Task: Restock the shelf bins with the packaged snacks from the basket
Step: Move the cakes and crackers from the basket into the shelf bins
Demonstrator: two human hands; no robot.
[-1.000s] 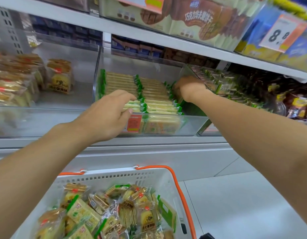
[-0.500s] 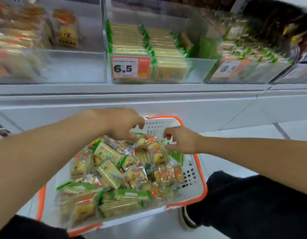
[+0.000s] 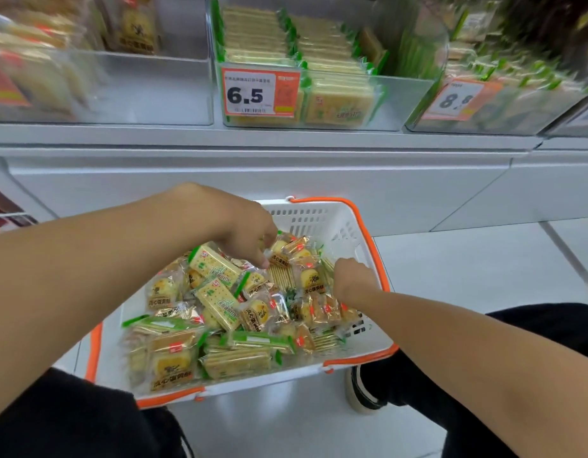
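A white basket with an orange rim [image 3: 322,219] sits on the floor below me, heaped with several green-edged cracker packs [image 3: 216,300] and clear-wrapped yellow cakes [image 3: 258,314]. My left hand [image 3: 243,231] reaches down into the far side of the heap, fingertips curled onto a cake pack [image 3: 282,256]. My right hand [image 3: 353,279] dips into the right side, fingers bent down among the packs; what they hold is hidden. Above, the clear middle shelf bin [image 3: 401,104] holds rows of green cracker packs, with room at its right end.
An orange price tag reading 6.5 [image 3: 259,92] hangs on the middle bin. A left bin [image 3: 121,90] holds yellow cakes; a right bin [image 3: 490,104] carries a tag starting with 8. My dark trouser legs and a shoe [image 3: 362,391] flank the basket.
Both hands came down from the middle shelf bin to the basket. Over the last half second they sank deeper into the heap of packs, and my view dropped toward the basket.
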